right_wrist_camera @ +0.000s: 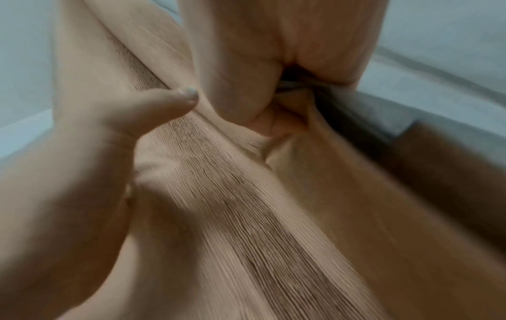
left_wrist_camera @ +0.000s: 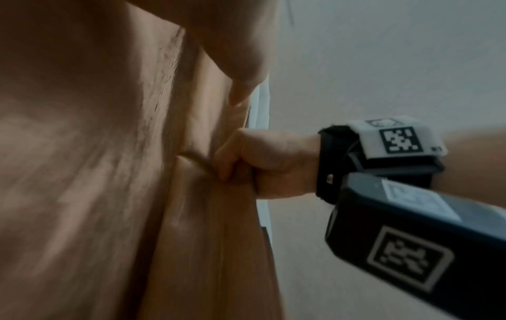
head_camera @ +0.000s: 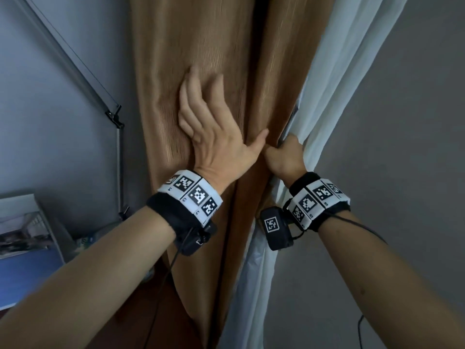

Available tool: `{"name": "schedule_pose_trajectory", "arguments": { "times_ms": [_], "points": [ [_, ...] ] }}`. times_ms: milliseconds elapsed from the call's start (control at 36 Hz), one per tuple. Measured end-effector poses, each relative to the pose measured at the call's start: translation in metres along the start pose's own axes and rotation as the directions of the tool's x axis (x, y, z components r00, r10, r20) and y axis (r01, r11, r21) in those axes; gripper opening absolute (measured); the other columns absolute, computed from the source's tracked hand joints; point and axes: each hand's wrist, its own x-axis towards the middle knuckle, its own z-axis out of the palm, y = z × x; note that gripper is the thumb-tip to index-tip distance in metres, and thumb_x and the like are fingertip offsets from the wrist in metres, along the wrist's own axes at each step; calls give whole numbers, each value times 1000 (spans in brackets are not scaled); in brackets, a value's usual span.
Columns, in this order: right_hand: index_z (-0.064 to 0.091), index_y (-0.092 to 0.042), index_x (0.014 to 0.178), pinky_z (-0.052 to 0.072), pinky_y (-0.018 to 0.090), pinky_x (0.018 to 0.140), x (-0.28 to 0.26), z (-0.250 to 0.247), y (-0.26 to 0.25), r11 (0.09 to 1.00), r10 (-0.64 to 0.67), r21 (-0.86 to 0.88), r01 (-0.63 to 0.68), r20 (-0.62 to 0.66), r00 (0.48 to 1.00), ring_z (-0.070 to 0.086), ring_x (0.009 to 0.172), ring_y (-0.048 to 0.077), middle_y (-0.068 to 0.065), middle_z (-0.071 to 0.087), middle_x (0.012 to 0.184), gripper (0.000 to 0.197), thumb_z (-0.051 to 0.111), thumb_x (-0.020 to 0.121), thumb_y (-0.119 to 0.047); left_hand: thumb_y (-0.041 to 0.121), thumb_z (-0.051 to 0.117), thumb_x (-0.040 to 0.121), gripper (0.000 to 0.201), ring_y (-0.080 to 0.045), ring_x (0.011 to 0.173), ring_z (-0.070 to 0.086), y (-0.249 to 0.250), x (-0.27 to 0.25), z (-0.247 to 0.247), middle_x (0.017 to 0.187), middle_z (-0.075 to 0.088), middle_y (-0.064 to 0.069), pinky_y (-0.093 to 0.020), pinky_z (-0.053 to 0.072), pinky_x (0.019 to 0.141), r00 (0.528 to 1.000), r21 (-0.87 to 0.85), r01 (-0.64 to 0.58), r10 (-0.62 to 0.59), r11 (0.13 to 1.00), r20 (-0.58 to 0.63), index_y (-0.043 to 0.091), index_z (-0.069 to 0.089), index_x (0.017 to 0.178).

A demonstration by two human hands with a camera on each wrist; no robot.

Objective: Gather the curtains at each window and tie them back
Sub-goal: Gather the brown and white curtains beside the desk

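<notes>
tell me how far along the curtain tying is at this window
Done: the brown curtain is bunched into folds beside the white sheer. In hand: the right hand grips the bunch's edge while the left hand lies flat on the folds. Left: no tie-back is visible, so the tying remains.

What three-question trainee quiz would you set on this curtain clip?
1. True or false: the left hand lies with spread fingers on the brown curtain.
2. Which hand grips fabric where brown meets the white sheer curtain? A left, B right.
3. Fill in: no ____ shows around the curtains yet.

Key: 1 true. 2 B, the right hand. 3 tieback.
</notes>
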Motion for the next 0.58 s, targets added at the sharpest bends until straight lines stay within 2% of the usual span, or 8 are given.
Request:
{"name": "schedule_pose_trajectory", "arguments": {
  "times_ms": [83, 139, 222, 306, 361, 389, 472, 583],
  "points": [
    [59, -5, 120, 53, 31, 83, -5, -11, -3, 1000, -14, 5, 14, 95, 995, 62, 101, 22, 9, 65, 110, 34, 53, 87, -11, 75, 69, 58, 131, -51, 144, 16, 8, 1, 4, 151, 15, -42, -53, 20, 113, 969, -61, 230, -223, 971, 103, -9, 23, 148],
    [61, -4, 118, 53, 32, 81, -7, -12, -5, 998, -53, -18, 57, 178, 983, 63, 103, 25, 9, 65, 106, 36, 48, 84, -3, 79, 73, 50, 152, -46, 148, 2, 15, 7, 4, 156, -2, -37, -51, 15, 117, 885, -171, 434, -383, 885, 264, -7, 1, 153],
    [56, 4, 122, 53, 36, 91, -17, -13, -13, 986, -162, 9, 167, 315, 935, 58, 116, 28, 16, 62, 118, 43, 44, 81, 4, 76, 81, 40, 167, -33, 152, 0, 32, 14, 8, 163, -5, -24, -45, 12, 121, 763, -256, 569, -385, 781, 519, 3, -19, 153],
    [49, 13, 128, 44, 19, 94, -23, -11, -14, 969, -234, 18, 245, 378, 896, 55, 117, 27, 27, 56, 128, 36, 43, 93, 7, 71, 85, 38, 169, -30, 151, 11, 54, 20, 11, 163, 9, -20, -44, 20, 122, 707, -222, 579, -347, 785, 616, 3, -18, 153],
    [47, 13, 128, 46, 15, 85, -29, -10, -16, 955, -280, 50, 292, 472, 836, 58, 99, 14, 21, 60, 117, 35, 46, 93, 10, 60, 88, 48, 153, -32, 145, 26, 59, 26, 17, 157, 25, -19, -39, 28, 118, 692, -172, 594, -390, 786, 608, -2, -4, 153],
    [45, 11, 129, 46, 15, 84, -31, -10, -16, 954, -287, 75, 290, 508, 812, 56, 97, 10, 14, 59, 114, 41, 52, 89, 10, 48, 88, 57, 131, -33, 139, 35, 57, 30, 21, 150, 35, -19, -36, 33, 112, 708, -147, 594, -427, 791, 563, -4, 12, 150],
    [40, -3, 136, 45, 32, 103, -29, -12, -6, 976, -211, 82, 200, 558, 802, 53, 122, 20, 11, 53, 131, 72, 73, 72, -5, 19, 69, 77, 56, -36, 121, 55, 33, 39, 31, 130, 57, -19, -33, 44, 98, 749, -127, 604, -505, 787, 429, -1, 47, 125],
    [71, -18, 90, 54, 29, 90, -30, -26, 14, 986, -142, 143, 86, 448, 883, 67, 90, 12, -4, 71, 89, 14, 77, 79, -14, 33, 75, 80, 52, -31, 114, 63, 0, 45, 35, 123, 66, -15, -29, 52, 91, 730, -147, 619, -497, 771, 470, 1, 60, 119]
  ]
}}
